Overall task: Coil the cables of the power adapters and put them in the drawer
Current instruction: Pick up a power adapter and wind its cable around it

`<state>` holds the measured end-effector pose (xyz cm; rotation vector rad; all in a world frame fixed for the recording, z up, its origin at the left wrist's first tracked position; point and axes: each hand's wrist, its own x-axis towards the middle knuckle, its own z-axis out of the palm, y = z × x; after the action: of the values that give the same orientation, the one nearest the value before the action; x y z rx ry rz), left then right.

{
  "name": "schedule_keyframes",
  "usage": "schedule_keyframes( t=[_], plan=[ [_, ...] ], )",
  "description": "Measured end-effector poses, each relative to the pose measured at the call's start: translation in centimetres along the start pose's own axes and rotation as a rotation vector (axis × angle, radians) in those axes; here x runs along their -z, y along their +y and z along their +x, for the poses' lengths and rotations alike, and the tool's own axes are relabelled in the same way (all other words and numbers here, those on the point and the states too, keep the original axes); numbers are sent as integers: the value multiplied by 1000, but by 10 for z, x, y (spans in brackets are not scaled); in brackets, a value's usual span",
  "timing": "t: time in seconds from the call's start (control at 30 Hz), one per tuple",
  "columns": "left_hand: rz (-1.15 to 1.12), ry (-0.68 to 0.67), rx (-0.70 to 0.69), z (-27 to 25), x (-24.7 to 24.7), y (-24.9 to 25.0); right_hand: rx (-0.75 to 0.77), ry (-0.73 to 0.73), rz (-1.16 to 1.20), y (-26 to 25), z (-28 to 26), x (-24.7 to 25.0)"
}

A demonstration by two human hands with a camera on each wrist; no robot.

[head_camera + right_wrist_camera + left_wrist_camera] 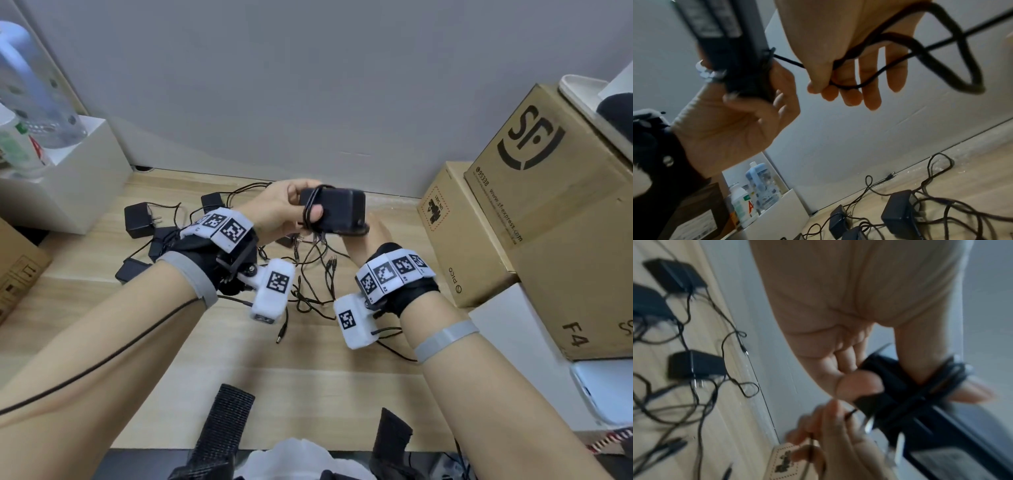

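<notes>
My left hand (308, 205) grips a black power adapter (337, 209) in the air above the wooden table (239, 356). Its thumb presses several turns of the cable (310, 214) against the adapter's body. In the left wrist view the wound cable (920, 395) crosses the adapter (885, 382). My right hand (368, 236) sits just under the adapter, mostly hidden. In the right wrist view the right hand (838, 81) pinches the free stretch of cable (890, 71) between thumb and fingers, beside the left hand (740, 116). Several other adapters (138, 219) lie on the table in a tangle of cables (308, 277).
Stacked cardboard boxes (548, 192) stand at the right. A white bin (72, 185) with bottles sits at the back left, and another cardboard box (17, 270) at the left edge. Two black handles (222, 428) rise at the table's near edge. No drawer is in view.
</notes>
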<state>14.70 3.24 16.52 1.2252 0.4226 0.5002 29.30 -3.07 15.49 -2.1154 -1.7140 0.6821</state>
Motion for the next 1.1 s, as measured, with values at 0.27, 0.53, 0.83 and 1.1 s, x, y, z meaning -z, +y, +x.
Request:
schedule_keyframes(
  t=[0.27, 0.53, 0.83, 1.1],
  plan=[
    [-213, 441, -60, 14, -6, 7, -46, -84, 178, -7, -19, -16],
    [212, 577, -12, 18, -3, 1, 36, -144, 18, -19, -23, -5],
    [992, 520, 79, 12, 6, -21, 145, 3, -32, -16, -27, 13],
    [988, 279, 180, 8, 6, -27, 116, 162, 78, 0, -16, 20]
  ],
)
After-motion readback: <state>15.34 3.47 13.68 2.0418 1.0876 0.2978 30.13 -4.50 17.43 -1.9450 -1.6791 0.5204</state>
